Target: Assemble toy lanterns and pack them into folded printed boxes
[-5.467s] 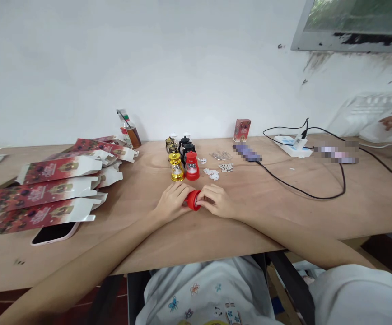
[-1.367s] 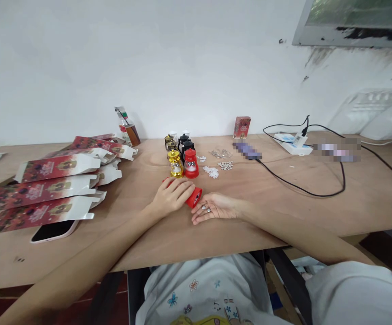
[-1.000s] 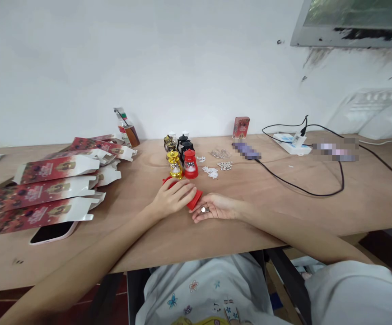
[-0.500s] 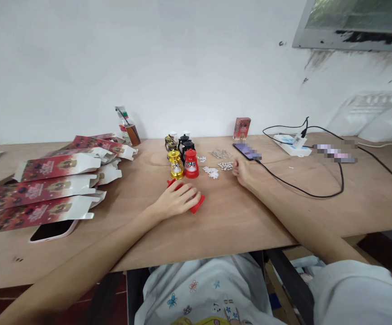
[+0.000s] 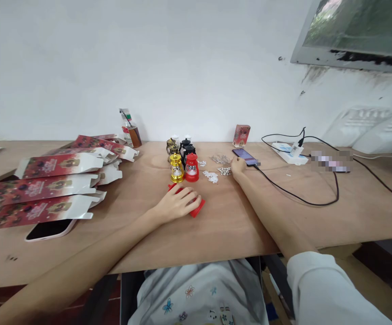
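My left hand (image 5: 179,204) is closed over a red mini lantern (image 5: 198,210) that lies on its side on the table; the fingers cover its middle. My right hand (image 5: 238,167) reaches forward with curled fingers beside a pile of thin metal pieces (image 5: 220,159) and a cluster of button cells (image 5: 224,171). Whatever those fingertips pinch is hidden. Small white pieces (image 5: 211,176) lie to the left of the cells. A gold lantern (image 5: 176,168) and another red lantern (image 5: 192,168) stand upright beyond my left hand, in front of black and bronze ones (image 5: 186,149).
Flattened red printed boxes (image 5: 60,185) overlap on the left, partly over a phone (image 5: 51,229). A bottle of brown liquid (image 5: 133,135) and a small red box (image 5: 241,136) stand near the wall. A cabled phone (image 5: 246,157) and a power strip (image 5: 289,154) are at right.
My right hand has moved slightly left towards the metal pieces, and its forearm has swung inward. My left hand keeps its hold on the red lantern. The view has shifted slightly.
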